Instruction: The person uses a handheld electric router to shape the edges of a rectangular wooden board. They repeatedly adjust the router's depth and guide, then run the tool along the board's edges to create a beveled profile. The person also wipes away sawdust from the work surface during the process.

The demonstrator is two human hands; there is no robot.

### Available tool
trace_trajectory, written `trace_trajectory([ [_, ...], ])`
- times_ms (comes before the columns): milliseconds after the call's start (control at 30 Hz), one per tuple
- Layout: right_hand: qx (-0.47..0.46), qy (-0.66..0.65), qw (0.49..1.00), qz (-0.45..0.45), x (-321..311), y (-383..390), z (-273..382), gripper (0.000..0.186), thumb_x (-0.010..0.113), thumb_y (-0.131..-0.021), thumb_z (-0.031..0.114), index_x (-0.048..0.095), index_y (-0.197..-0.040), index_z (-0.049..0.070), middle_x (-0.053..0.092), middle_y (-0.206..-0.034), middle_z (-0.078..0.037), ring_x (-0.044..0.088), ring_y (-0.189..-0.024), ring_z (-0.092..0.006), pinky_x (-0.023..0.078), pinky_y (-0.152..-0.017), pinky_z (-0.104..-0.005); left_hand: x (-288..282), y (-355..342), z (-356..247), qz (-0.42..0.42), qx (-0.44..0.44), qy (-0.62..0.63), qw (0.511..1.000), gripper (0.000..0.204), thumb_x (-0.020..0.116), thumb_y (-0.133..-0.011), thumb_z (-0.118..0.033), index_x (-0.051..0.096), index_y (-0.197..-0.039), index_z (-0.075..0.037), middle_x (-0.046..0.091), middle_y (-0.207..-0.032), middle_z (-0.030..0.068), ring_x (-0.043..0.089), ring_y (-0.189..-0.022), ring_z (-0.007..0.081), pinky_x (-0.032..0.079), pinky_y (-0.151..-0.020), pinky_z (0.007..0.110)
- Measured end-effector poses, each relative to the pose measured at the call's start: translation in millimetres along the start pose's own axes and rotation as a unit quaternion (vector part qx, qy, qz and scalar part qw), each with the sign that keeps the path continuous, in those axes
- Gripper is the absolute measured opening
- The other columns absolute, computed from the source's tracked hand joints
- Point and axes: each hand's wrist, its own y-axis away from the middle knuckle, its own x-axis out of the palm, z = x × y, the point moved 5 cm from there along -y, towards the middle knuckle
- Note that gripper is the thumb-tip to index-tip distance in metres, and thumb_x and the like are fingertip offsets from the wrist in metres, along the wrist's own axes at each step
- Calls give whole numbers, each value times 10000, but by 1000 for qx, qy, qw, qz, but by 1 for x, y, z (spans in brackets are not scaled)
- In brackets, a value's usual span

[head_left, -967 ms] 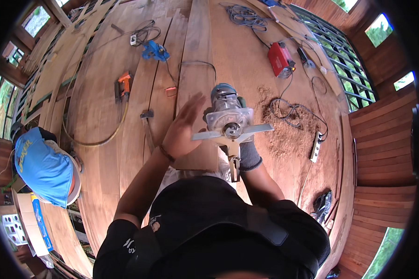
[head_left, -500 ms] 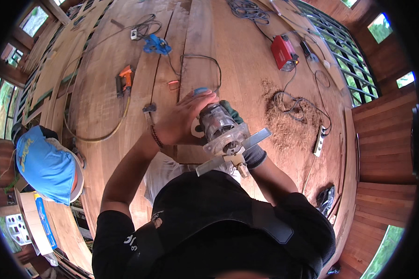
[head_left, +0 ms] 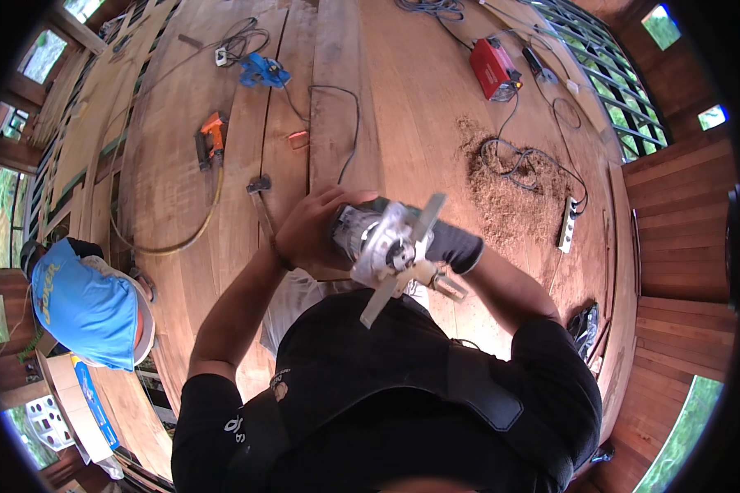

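Note:
A trim router [head_left: 363, 232] with a clear plastic base is held up in front of my chest, tilted so its underside faces me. A metal edge guide [head_left: 424, 220] with two flat arms is fixed across the base. My bare left hand [head_left: 311, 232] wraps round the motor body from the left. On the far side, my right hand [head_left: 454, 246], in a dark knit glove, grips the router too; its fingers are mostly hidden behind the tool. The router is slightly blurred.
On the plank floor lie an orange air nailer [head_left: 211, 138] with a hose, a blue power tool [head_left: 263, 71], a hammer [head_left: 259, 184], a red welding machine [head_left: 495, 70], sawdust [head_left: 501, 197] and a white power strip [head_left: 566, 223]. A person in blue [head_left: 89, 304] crouches at left.
The router has turned in my hands: its edge guide now stands steeper and the base faces more to the right. My right forearm has swung outward. The floor view has shifted slightly.

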Motion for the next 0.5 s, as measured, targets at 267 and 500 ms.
trace_trajectory([
  [267, 111, 79, 969, -205, -48, 55, 83, 610, 444, -1080, 510, 704, -1272, -7, 762, -1034, -133, 746, -895, -224, 582, -841, -298, 31, 55, 17, -238, -222, 278, 904, 805, 1010, -561, -238, 625, -1232, -17, 691, -1186, 103, 671, -1094, 178, 532, -954, 340],
  [500, 97, 110, 962, -231, -29, 64, 102, 392, 683, -1000, 70, 636, -1366, -60, 746, -1172, -83, 666, -1008, -96, 549, -905, -234, 17, 44, -14, -236, -269, 105, 928, 644, 947, -625, -193, 647, -1168, -19, 734, -1060, 93, 714, -986, 185, 566, -887, 349],
])
